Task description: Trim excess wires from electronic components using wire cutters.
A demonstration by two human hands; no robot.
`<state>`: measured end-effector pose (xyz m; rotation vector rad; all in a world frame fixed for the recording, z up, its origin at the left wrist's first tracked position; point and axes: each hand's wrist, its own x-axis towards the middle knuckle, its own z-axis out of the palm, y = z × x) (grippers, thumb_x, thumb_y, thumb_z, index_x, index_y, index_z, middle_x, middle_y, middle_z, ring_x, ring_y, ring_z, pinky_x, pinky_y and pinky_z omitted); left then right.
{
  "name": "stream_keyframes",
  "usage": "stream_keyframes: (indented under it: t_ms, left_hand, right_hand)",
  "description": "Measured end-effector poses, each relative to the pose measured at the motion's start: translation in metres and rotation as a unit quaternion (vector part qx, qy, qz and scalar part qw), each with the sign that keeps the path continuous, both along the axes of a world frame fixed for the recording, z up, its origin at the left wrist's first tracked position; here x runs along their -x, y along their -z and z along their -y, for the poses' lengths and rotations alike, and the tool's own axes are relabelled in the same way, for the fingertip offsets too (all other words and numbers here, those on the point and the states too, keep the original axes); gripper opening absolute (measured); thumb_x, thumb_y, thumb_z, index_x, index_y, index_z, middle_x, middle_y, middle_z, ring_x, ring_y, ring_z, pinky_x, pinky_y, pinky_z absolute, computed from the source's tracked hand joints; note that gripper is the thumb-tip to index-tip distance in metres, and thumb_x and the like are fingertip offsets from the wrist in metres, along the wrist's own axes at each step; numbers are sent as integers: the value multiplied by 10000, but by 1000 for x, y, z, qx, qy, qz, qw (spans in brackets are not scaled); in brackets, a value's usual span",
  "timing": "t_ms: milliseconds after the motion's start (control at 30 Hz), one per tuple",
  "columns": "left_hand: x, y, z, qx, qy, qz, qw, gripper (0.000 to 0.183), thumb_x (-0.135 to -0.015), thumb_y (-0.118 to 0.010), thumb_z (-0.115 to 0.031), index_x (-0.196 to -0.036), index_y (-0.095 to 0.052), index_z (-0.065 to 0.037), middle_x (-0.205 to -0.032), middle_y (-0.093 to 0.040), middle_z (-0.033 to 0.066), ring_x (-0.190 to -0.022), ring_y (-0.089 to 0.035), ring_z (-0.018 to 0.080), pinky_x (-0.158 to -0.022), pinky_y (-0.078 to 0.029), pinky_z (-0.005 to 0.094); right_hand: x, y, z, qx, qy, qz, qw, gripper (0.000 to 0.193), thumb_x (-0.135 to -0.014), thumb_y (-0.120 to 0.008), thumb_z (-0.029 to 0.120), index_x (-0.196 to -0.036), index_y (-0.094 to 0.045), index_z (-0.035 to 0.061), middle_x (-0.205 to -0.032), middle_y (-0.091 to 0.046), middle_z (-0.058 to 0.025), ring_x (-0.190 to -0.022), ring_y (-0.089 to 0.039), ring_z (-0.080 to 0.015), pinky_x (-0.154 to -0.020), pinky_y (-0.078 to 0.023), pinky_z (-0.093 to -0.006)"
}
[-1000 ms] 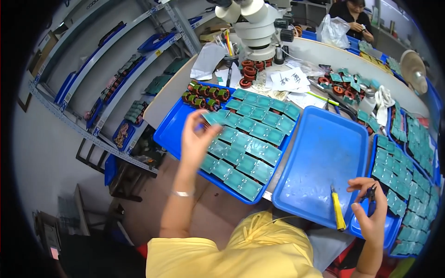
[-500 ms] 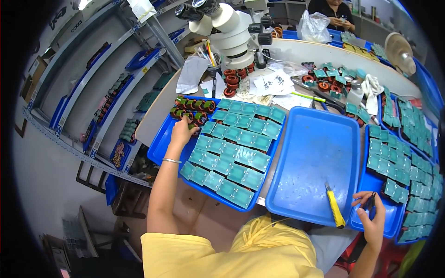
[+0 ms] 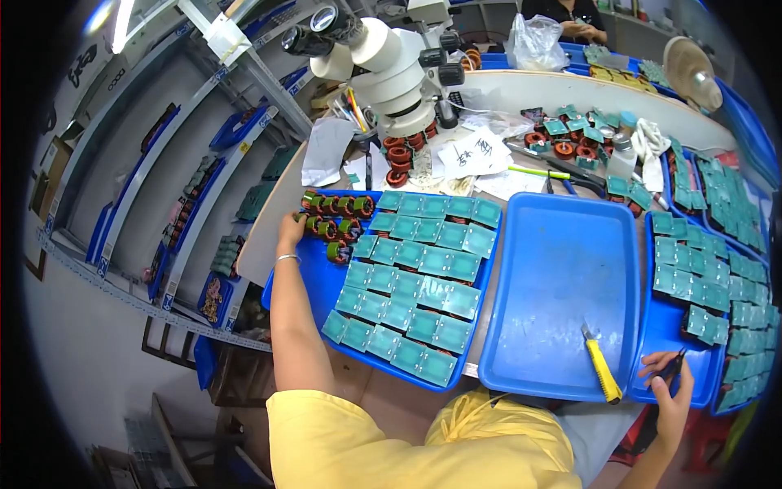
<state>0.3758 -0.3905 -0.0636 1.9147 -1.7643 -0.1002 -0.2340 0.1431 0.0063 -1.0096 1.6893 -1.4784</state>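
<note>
My left hand (image 3: 290, 231) is at the left end of several green-and-copper toroidal coils (image 3: 327, 228), its fingers closed against the end coil (image 3: 312, 225); the fingertips are partly hidden. These coils stand in rows at the far left of a blue tray (image 3: 314, 281). Beside them, rows of teal circuit boards (image 3: 407, 285) fill the tray's right part. My right hand (image 3: 669, 389) grips a small black hand tool (image 3: 671, 368), perhaps cutters, over a narrower blue tray (image 3: 664, 326) that also holds boards. Between the two trays lies a larger blue tray (image 3: 562, 285) with a yellow utility knife (image 3: 601, 368).
A microscope (image 3: 391, 73) stands at the back, copper coils (image 3: 397, 155) beneath it. Papers (image 3: 476, 153), a green-yellow pen (image 3: 538, 172), pliers (image 3: 580, 175) and a bottle (image 3: 622, 159) lie behind the trays. Shelving (image 3: 187, 163) rises at left. Another person (image 3: 570, 20) sits beyond the partition.
My left hand has shifted left from the middle of the coils to their left end. My right hand keeps the black tool near the right tray. The view has tilted slightly.
</note>
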Motion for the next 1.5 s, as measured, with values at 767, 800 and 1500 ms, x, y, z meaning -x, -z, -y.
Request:
stream_keyframes:
  t_ms: [767, 800, 1500]
  left_hand:
    - [109, -54, -163, -108, 156, 29, 981, 361, -689, -715, -243, -885, -616, 43, -741, -626, 164, -621, -601, 267, -600, -474, 343]
    - [95, -58, -159, -146, 142, -32, 979, 346, -686, -713, -223, -885, -621, 45, -717, -625, 166, -597, -598, 271, -589, -474, 345]
    - [156, -54, -109, 53, 233, -100, 966, 512, -786, -652, -319, -1139, -511, 24, -1168, -499, 206, -1064, -507, 326, -882, -419, 365]
  right_hand:
    - [-8, 16, 13, 12, -2, 10, 1000, 241, -780, -559, 149, -945, -454, 8, -938, -541, -154, -749, -539, -175, -650, -421, -261]
    - [-8, 14, 13, 17, 4, 12, 1000, 247, -776, -568, 166, -932, -459, 7, -930, -549, -158, -746, -543, -172, -647, -423, -260]
    - [-28, 6, 13, -58, 9, 12, 998, 202, -776, -560, 88, -933, -481, -12, -895, -581, -145, -775, -570, -165, -691, -447, -269]
